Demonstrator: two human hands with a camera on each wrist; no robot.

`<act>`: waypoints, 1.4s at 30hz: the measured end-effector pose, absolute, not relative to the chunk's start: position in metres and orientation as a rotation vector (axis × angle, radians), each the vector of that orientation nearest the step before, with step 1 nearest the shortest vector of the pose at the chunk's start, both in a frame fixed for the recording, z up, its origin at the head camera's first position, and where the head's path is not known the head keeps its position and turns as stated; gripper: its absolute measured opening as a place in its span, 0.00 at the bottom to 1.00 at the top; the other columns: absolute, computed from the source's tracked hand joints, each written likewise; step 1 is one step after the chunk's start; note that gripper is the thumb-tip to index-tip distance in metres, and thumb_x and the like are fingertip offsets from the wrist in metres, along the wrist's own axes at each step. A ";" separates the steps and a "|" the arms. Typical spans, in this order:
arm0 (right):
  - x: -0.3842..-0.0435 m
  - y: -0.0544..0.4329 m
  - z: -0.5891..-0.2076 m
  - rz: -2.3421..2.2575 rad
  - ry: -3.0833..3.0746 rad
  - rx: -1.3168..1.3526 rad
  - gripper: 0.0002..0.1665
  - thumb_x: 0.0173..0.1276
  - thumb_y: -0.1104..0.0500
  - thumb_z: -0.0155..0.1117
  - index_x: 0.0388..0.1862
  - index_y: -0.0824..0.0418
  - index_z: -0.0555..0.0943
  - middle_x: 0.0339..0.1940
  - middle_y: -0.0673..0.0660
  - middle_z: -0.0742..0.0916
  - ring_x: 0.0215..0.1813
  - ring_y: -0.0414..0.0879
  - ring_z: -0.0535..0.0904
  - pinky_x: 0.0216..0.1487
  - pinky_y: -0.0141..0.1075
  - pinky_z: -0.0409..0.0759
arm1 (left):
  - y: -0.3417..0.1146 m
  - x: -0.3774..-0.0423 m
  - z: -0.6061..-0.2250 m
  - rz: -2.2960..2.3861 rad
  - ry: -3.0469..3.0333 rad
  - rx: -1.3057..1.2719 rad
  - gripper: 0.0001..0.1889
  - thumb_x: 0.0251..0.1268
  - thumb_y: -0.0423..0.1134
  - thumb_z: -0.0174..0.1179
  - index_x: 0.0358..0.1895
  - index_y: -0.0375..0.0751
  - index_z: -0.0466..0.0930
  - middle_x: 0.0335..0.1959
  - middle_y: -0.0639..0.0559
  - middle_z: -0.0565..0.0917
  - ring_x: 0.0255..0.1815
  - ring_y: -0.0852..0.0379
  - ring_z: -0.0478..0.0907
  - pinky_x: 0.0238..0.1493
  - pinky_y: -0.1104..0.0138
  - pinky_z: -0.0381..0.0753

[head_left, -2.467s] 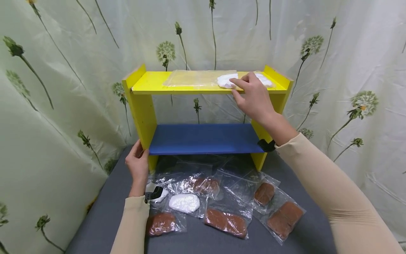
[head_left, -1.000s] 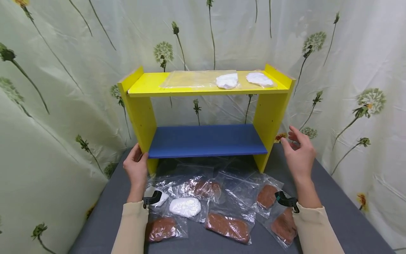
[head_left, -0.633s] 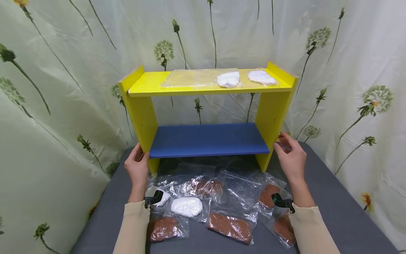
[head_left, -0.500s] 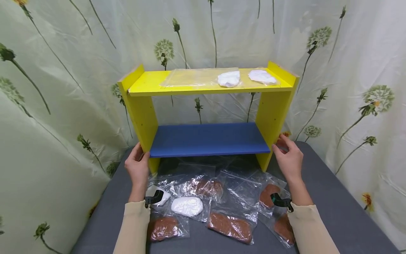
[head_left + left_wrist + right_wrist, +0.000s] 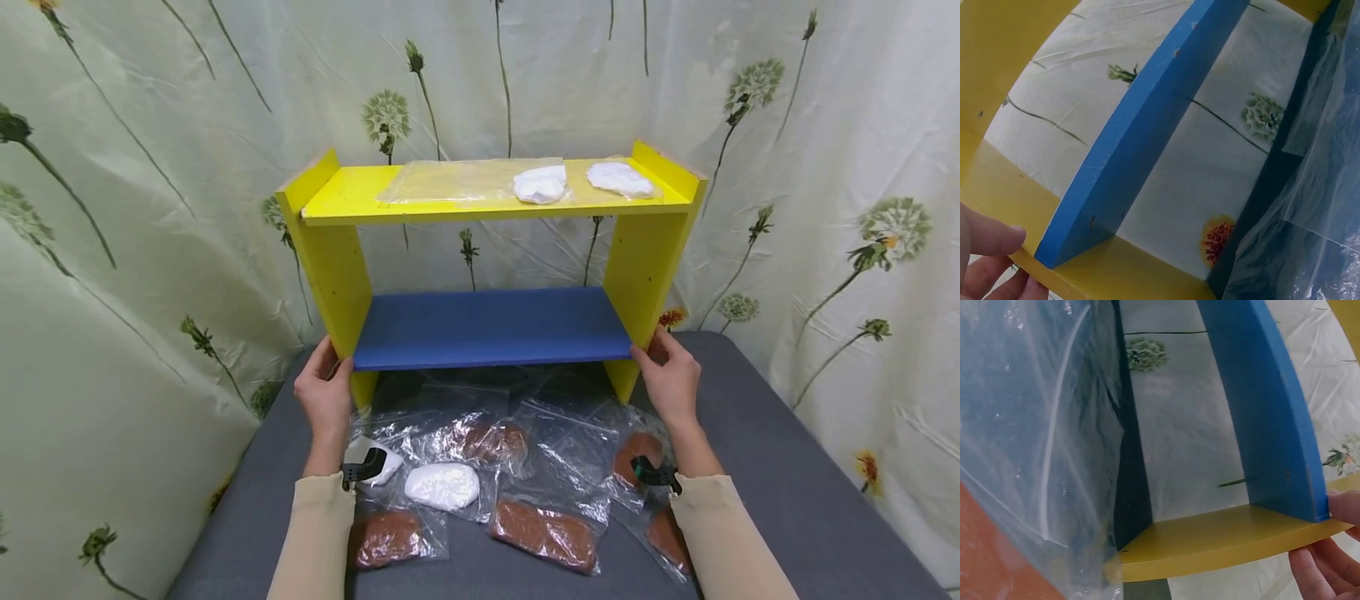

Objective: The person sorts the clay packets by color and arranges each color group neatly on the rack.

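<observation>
A small shelf unit stands on the table, with yellow side panels, a yellow top board (image 5: 358, 187) and a blue lower board (image 5: 491, 325). My left hand (image 5: 326, 392) grips the left panel at the height of the blue board; its thumb (image 5: 997, 237) lies on the inner side, fingers outside. On the opposite side my right hand (image 5: 671, 379) holds the right panel, thumb at the blue board's front corner and fingers (image 5: 1319, 569) behind the panel's edge. Two white packets, one nearer the middle (image 5: 540, 185) and one further right (image 5: 621, 179), lie in clear bags on top.
Clear zip bags lie before and partly under the unit. Several hold brown slabs, among them a front-middle slab (image 5: 543, 535) and a left slab (image 5: 386, 537); others hold white lumps, such as the oval one (image 5: 442, 487). A flowered curtain (image 5: 480, 83) hangs behind.
My right hand has left the middle white packet on the top board, come down outside the right panel, then moved in and taken hold of it. My left hand has stayed on the left panel.
</observation>
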State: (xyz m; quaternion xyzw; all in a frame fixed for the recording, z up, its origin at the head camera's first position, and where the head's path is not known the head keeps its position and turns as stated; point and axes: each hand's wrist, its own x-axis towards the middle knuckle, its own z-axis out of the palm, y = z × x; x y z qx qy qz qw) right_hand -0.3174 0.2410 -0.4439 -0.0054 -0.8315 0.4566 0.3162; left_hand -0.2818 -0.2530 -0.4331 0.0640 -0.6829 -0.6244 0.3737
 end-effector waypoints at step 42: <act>-0.315 0.238 -0.449 1.146 -2.088 -0.010 0.20 0.66 0.57 0.74 0.57 0.56 0.87 0.41 0.58 0.90 0.41 0.51 0.86 0.40 0.28 0.75 | -0.233 -0.221 -0.409 -1.399 -1.962 -0.013 0.22 0.68 0.32 0.66 0.64 0.49 0.81 0.58 0.47 0.84 0.59 0.52 0.80 0.52 0.74 0.79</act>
